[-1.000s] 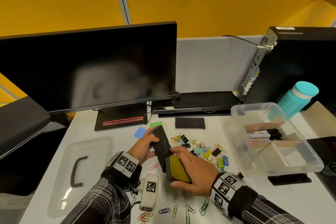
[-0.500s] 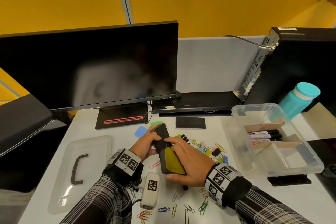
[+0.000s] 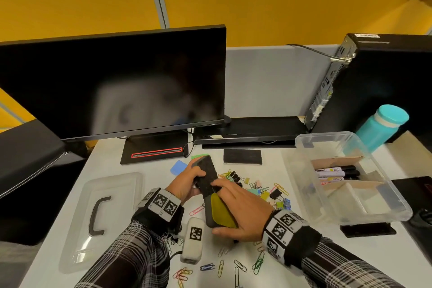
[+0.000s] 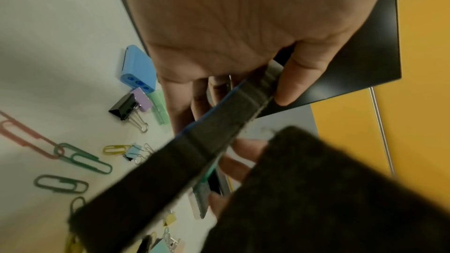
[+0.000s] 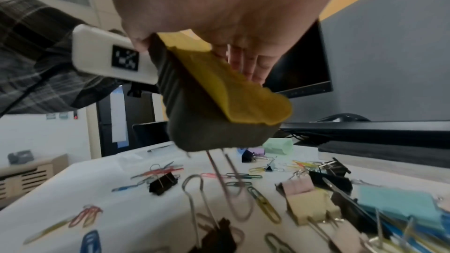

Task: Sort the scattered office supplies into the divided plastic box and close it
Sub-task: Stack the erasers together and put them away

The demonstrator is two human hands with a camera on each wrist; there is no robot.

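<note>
My left hand (image 3: 198, 179) grips a dark felt eraser (image 3: 207, 174) just above the desk, its thumb along the edge (image 4: 219, 132). My right hand (image 3: 218, 209) holds a second eraser with a yellow back (image 3: 222, 215), thumb under its near end. The right fingertips (image 3: 218, 188) lie over the dark eraser, and the two erasers overlap end to end. In the right wrist view the yellow-backed eraser (image 5: 219, 103) hangs over scattered clips. The clear divided box (image 3: 395, 208) stands open at the right with markers (image 3: 336, 173) in a cardboard compartment.
The box lid (image 3: 100, 213) lies at the left. A third black eraser (image 3: 242, 156) lies near the monitor stand (image 3: 154, 151). Binder clips (image 3: 275, 194) and paper clips (image 3: 258, 263) litter the desk around my hands. A blue sharpener (image 3: 178, 167) and a teal bottle (image 3: 381, 124) also stand nearby.
Both hands have shifted slightly away from me with the erasers. My right fingers have slid up over the dark eraser, so the two erasers now lie closer together.
</note>
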